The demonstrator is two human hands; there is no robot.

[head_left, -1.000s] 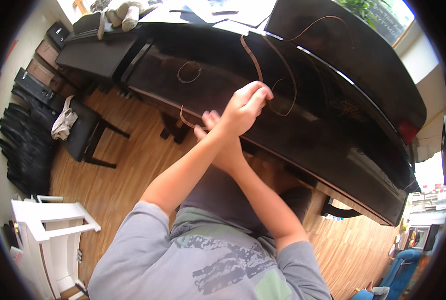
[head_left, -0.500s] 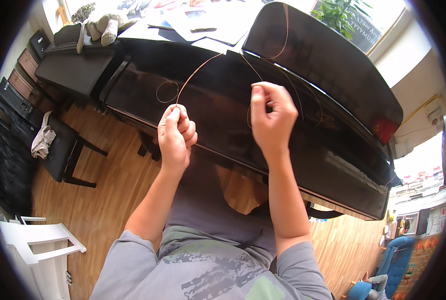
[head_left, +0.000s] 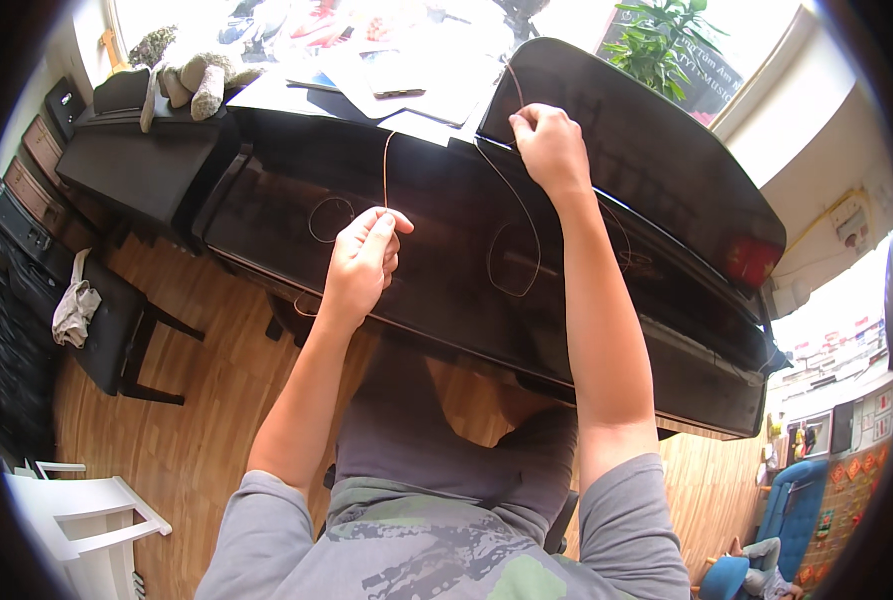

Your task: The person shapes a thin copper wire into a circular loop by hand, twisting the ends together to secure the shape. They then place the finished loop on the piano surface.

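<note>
Between the thumb and forefinger of my left hand [head_left: 364, 262] is pinched a copper-coloured wire [head_left: 386, 168], which rises from the fingertips toward the papers. A short curl of it shows below, by the wrist. My right hand [head_left: 553, 150], farther forward, closes its fingertips on another stretch of wire [head_left: 518, 92] that bends up against the upright black panel. Below that hand a thin wire loop [head_left: 539, 245] hangs or lies over the glossy black piano [head_left: 446, 270]. Whether all these stretches are one wire I cannot tell.
Thin wire coils [head_left: 332, 218] show left of my left hand and right of my right forearm. Papers [head_left: 366, 90] with a dark phone-like object lie on top, beside a plush toy [head_left: 204, 85]. A black bench [head_left: 116, 330] holds a cloth [head_left: 76, 308]; a white chair [head_left: 86, 520] stands lower left.
My right hand has moved up and forward to the upright panel. My left hand has shifted slightly right, its wire now straighter. The thin loop below my right hand shows more fully.
</note>
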